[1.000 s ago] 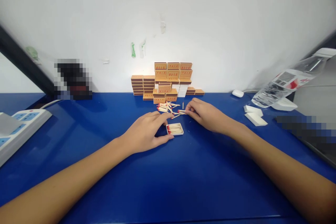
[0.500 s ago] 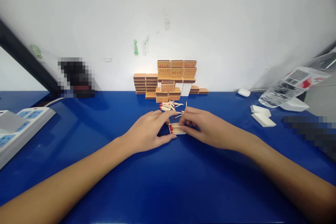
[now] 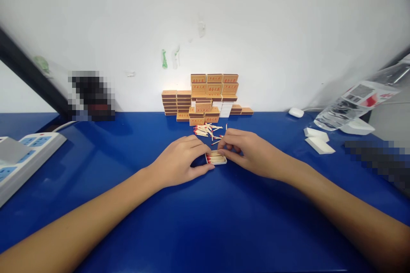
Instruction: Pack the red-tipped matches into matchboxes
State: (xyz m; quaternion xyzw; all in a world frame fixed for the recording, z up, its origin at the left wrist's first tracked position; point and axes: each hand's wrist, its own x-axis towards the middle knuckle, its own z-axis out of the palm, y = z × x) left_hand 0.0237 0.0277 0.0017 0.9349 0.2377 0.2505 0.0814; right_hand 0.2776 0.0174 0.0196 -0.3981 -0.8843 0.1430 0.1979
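My left hand (image 3: pixel 181 160) grips the left end of a small white matchbox tray (image 3: pixel 221 163), thumb at the near side and fingers at the far side. Red-headed matches (image 3: pixel 216 158) lie side by side in the tray, heads to the left. My right hand (image 3: pixel 241 149) is closed in a pinch at the tray's far right edge; what its fingertips hold, if anything, is hidden. Just beyond the hands is a loose pile of matches (image 3: pixel 201 130), with a few stray ones beside it.
Stacked matchboxes (image 3: pixel 214 89) stand against the white wall behind the pile. To the right are white blocks (image 3: pixel 320 145), a small white case (image 3: pixel 296 112) and a tilted plastic bottle (image 3: pixel 346 102). A power strip (image 3: pixel 35 153) lies at the left on the blue table (image 3: pixel 205 222).
The right hand's fingertips have shifted slightly up and left, from over the matches to the tray's far edge. The left index finger has drawn back toward the tray.
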